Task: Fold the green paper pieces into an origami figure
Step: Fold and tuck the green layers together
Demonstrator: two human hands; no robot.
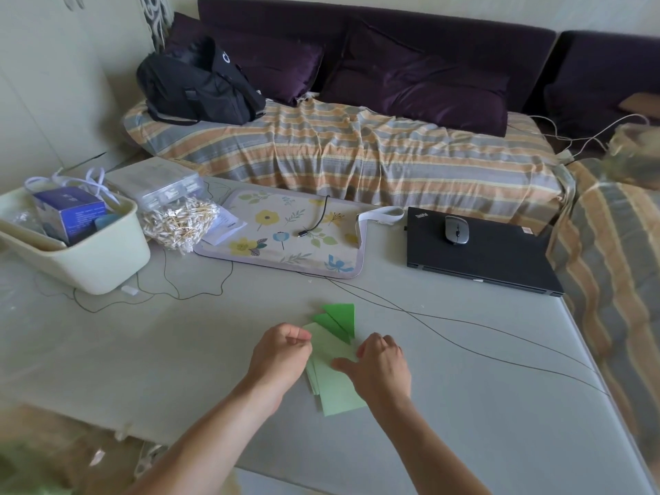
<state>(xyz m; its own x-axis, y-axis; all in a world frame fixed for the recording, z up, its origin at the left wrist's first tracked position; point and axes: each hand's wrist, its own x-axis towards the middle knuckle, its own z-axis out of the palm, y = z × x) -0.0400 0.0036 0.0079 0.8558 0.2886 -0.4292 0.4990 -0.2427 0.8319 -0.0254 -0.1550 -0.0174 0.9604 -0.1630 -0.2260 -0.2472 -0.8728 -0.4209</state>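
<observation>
Grey table [464, 405], curled hands [282, 355] on green paper [335, 391]

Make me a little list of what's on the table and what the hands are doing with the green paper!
paper: pale green sheets stacked on the table, two darker green folded triangles at their far end
left hand: fingers curled at the stack's left edge; grip unclear
right hand: rests on the stack, thumb flat on the paper
laptop: closed, mouse on top
mat: floral mat with a cable end on it
basket: holds a blue box
</observation>
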